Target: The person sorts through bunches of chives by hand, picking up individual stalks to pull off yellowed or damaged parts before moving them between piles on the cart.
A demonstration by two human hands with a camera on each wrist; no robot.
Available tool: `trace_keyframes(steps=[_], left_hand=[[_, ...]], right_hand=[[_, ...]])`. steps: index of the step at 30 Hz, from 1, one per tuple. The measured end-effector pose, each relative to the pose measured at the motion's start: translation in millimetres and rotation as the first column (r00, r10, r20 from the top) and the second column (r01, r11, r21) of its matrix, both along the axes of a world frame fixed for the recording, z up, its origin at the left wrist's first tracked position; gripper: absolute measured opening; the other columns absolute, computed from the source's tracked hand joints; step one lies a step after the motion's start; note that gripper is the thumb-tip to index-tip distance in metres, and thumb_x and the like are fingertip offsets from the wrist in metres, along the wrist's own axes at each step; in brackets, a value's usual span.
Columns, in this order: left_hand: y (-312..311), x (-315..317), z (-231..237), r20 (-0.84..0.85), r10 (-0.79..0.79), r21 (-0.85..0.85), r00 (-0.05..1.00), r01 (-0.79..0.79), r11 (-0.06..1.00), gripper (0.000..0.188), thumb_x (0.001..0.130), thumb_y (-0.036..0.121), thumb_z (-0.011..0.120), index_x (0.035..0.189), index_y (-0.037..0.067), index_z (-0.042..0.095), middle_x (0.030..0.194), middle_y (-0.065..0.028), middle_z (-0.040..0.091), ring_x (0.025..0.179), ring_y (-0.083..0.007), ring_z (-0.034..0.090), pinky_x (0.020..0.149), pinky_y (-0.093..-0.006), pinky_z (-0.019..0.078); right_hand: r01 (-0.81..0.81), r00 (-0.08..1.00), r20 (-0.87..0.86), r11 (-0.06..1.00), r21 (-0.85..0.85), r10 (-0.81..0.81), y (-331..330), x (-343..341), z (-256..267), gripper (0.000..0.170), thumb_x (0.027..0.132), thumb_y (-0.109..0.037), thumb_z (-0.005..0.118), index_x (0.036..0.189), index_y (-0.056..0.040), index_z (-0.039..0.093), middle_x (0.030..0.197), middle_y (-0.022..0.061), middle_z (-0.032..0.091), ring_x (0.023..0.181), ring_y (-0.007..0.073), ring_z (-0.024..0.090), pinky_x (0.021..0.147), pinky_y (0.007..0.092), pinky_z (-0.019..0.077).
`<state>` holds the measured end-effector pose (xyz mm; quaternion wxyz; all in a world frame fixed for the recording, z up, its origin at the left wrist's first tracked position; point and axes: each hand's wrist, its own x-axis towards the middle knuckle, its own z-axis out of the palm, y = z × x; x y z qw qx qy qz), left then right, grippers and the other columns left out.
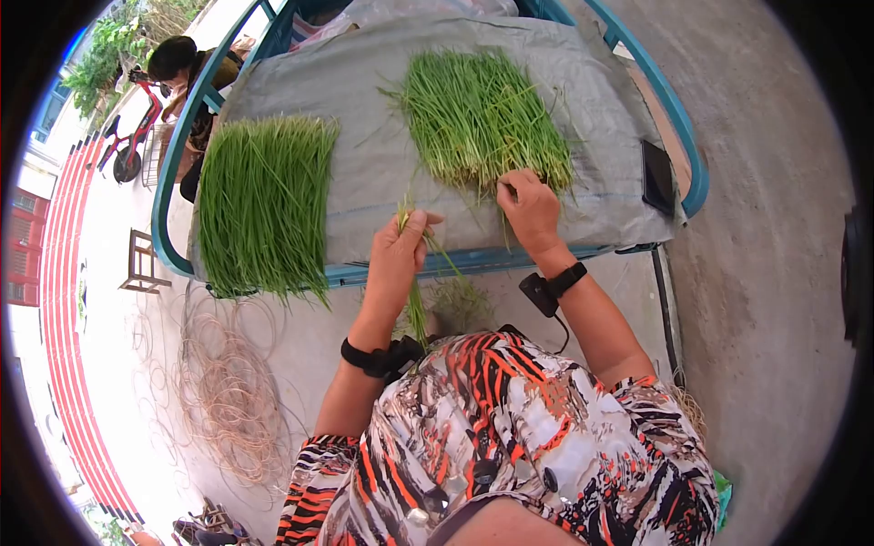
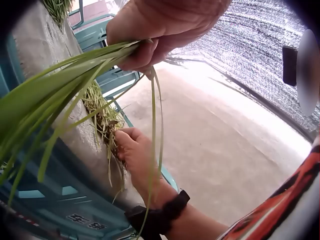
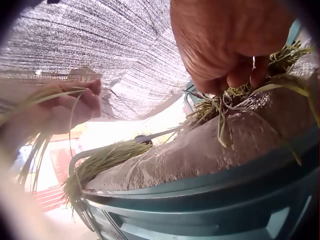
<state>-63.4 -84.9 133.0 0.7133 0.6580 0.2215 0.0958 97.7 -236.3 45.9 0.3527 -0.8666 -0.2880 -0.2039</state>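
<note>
Left grip [image 1: 396, 250] pinches slender, smooth green blades [image 2: 45, 90]. Right grip [image 1: 533, 214], fingers curled, touches the ragged-ended stalk pile [image 1: 482, 118] ahead; hold unclear.

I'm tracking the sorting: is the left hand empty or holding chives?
Holding chives: the left hand pinches some strands between thumb and fingers; the left wrist view shows blades fanning out from its grip.

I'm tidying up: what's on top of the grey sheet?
A left pile and a right pile of green stalks, plus a black rectangular object. The piles hide the sheet beneath them.
</note>
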Motion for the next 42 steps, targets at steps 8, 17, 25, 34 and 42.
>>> trace_keyframes(steps=[8,17,25,34,42], left_hand=[[6.6,-5.9,-6.7,0.0,-0.007,-0.043,1.0,0.007,0.999,0.031,0.096,0.03,0.049,0.093,0.004,0.065,0.054,0.0073,0.039,0.048,-0.0015,0.032,0.044,-0.0191,0.025],[19.5,-15.2,-15.2,0.015,-0.051,-0.003,0.999,0.051,0.999,0.031,0.096,0.031,0.047,0.094,0.005,0.064,0.057,0.0071,0.038,0.05,-0.0022,0.031,0.045,-0.0194,0.0227],[27.9,-8.3,-19.2,0.011,-0.05,-0.103,0.999,0.051,0.993,0.03,0.096,0.03,0.048,0.098,0.005,0.063,0.056,0.0079,0.037,0.05,-0.0021,0.029,0.045,-0.0195,0.0218],[41.2,11.3,-34.2,0.118,-0.08,-0.349,0.99,0.116,0.93,0.028,0.096,0.026,0.05,0.107,0.003,0.06,0.077,0.006,0.051,0.057,-0.0013,0.039,0.044,-0.0165,0.0264],[40.8,31.6,-45.6,0.117,-0.154,-0.411,0.981,0.189,0.892,0.029,0.096,0.024,0.049,0.108,0.0,0.059,0.087,-0.0023,0.059,0.06,-0.0035,0.044,0.043,-0.0158,0.0299]], right_hand=[[0.095,0.992,-0.078,0.995,0.001,-0.095,13.5,-17.5,12.3,0.016,0.078,-0.025,0.067,0.089,-0.0162,0.061,0.084,0.0022,0.061,0.067,0.0268,0.06,0.059,0.0378,0.0463],[0.203,0.861,-0.506,0.884,0.421,0.043,13.3,-5.0,-0.2,0.014,0.086,-0.017,0.062,0.092,-0.0048,0.063,0.077,0.0028,0.064,0.051,0.009,0.053,0.048,0.0241,0.0433],[0.268,0.764,-0.578,0.674,0.688,0.286,-8.4,-12.3,5.4,0.013,0.088,-0.015,0.06,0.092,-0.0028,0.061,0.077,-0.0001,0.061,0.051,0.004,0.047,0.046,0.019,0.039],[-0.183,0.486,-0.763,0.903,0.388,0.426,-33.5,-70.2,22.9,0.021,0.091,-0.022,0.057,0.099,-0.0034,0.06,0.078,-0.0004,0.06,0.052,0.0038,0.046,0.046,0.0187,0.0382],[-0.102,0.242,-0.798,0.832,0.545,0.552,30.4,-86.5,44.5,0.028,0.093,-0.03,0.054,0.106,-0.0056,0.056,0.072,-0.0014,0.057,0.05,0.0033,0.043,0.043,0.0194,0.0352]])
